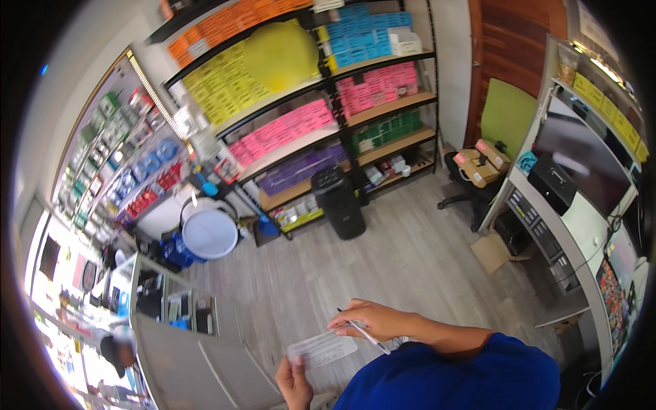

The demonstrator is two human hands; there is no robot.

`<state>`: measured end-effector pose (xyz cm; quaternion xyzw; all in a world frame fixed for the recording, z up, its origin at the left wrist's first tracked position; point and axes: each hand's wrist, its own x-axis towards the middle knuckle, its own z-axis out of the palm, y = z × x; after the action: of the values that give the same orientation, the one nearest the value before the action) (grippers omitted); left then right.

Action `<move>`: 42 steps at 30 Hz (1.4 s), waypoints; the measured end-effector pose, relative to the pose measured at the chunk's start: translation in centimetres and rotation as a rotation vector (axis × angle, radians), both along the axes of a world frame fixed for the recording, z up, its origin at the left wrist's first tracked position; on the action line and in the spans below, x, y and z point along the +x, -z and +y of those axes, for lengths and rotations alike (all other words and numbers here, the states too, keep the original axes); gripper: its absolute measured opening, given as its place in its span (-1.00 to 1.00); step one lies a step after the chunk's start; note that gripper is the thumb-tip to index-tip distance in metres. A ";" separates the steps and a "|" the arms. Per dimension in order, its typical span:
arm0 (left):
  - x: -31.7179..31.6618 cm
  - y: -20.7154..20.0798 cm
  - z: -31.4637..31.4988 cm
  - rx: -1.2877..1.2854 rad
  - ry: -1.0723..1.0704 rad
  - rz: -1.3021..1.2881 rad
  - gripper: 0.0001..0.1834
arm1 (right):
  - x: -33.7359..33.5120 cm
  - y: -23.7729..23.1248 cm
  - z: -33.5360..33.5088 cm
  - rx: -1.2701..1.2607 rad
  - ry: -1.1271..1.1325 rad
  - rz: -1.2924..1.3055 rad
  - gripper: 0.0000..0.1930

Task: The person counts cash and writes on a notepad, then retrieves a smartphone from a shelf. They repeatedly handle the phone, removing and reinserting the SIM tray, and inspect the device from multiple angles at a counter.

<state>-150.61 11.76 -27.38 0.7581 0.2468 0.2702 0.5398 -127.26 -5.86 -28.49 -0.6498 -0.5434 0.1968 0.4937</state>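
Left grip [294,385]: pinching lower left corner of printed sheet [324,350].
Right grip [369,320]: holding slim pale pen [373,339], close beside sheet's upper right corner; contact unclear.
Sheet: between both hands, above grey floor [287,287].

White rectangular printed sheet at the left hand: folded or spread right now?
Spread: the white rectangular printed sheet shows one flat, open face reaching out from the left hand, with no fold visible.
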 end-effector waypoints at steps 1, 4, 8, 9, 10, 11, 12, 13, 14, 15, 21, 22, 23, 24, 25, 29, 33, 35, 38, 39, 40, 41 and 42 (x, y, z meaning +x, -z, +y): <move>3.9 -0.2 -1.0 -0.005 0.064 0.018 -0.65 | 2.8 -0.1 -1.9 -0.069 0.023 0.004 -0.64; 14.2 -0.5 -3.2 -0.022 0.243 0.133 -0.55 | 10.8 -1.6 -6.7 -0.235 0.062 -0.013 -0.69; 28.5 0.4 -4.3 -0.018 0.481 -0.091 -0.43 | 22.1 -0.6 -12.5 -0.116 0.384 -0.005 -0.75; 31.5 1.2 -4.1 -0.043 0.464 -0.083 -0.43 | 25.0 -0.2 -13.8 -0.094 0.496 0.031 -0.76; 34.4 2.1 -4.1 -0.069 0.441 -0.075 -0.42 | 28.2 0.2 -15.0 -0.072 0.602 0.068 -0.76; 37.3 3.1 -3.9 -0.097 0.419 -0.066 -0.41 | 31.8 0.4 -16.2 -0.050 0.677 0.180 -0.77; 40.3 4.8 -3.3 -0.114 0.412 -0.046 -0.47 | 35.3 0.8 -17.5 -0.029 0.757 0.301 -0.78; 43.9 5.5 -3.0 -0.050 0.426 0.002 -0.49 | 38.8 1.0 -18.8 -0.006 0.845 0.424 -0.78; 47.4 6.1 -2.9 0.015 0.439 0.051 -0.51 | 42.8 1.0 -20.2 0.032 0.905 0.345 -0.79; 51.0 6.5 -2.6 0.088 0.460 0.103 -0.54 | 46.8 1.1 -21.5 0.077 0.972 0.272 -0.80; 81.0 -3.2 -4.3 0.532 0.619 -0.106 -0.53 | 70.9 -10.8 -24.8 0.542 0.947 0.252 -0.69; 86.2 -6.9 -5.6 0.676 0.657 -0.135 -0.51 | 75.4 -13.0 -24.7 0.657 0.980 0.258 -0.66; 91.3 -9.7 -6.8 0.736 0.749 -0.213 -0.48 | 79.9 -15.0 -24.4 0.769 1.010 0.264 -0.62; 96.2 -12.5 -7.9 0.879 0.775 -0.288 -0.47 | 84.2 -17.4 -24.5 0.746 0.971 0.192 -0.63; 101.0 -14.7 -8.7 0.954 0.784 -0.291 -0.45 | 88.5 -19.7 -24.3 0.727 0.919 0.123 -0.63; 120.9 -21.7 -11.4 1.363 0.680 -0.402 -0.49 | 107.4 -24.6 -22.1 0.725 0.763 -0.120 -0.71; 136.1 -23.8 -13.0 1.630 0.535 -0.472 -0.45 | 124.8 -25.0 -17.5 0.608 0.760 -0.263 -0.76; 140.7 -22.7 -12.9 1.722 0.469 -0.396 -0.45 | 130.5 -24.0 -17.5 0.304 0.794 -0.460 -0.80; 142.8 -21.9 -11.8 1.723 0.485 -0.231 -0.50 | 133.9 -22.9 -18.7 0.103 0.773 -0.984 -0.80; 142.3 -21.7 -12.0 1.688 0.510 -0.178 -0.52 | 134.6 -23.6 -19.3 -0.043 0.748 -1.053 -0.79; 142.2 -21.6 -11.7 1.658 0.504 -0.195 -0.60 | 134.8 -24.7 -19.9 -0.194 0.713 -1.126 -0.77; 141.9 -21.5 -11.4 1.643 0.497 -0.187 -0.62 | 134.9 -25.6 -20.0 -0.343 0.666 -1.193 -0.75; 141.8 -21.4 -11.3 1.628 0.491 -0.190 -0.63 | 134.7 -26.7 -20.1 -0.404 0.609 -1.190 -0.75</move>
<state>-8.80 0.50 -5.95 0.9157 -0.2417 0.3011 -0.1111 7.48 -25.94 -1.81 -0.8497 -0.4680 -0.2425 0.0149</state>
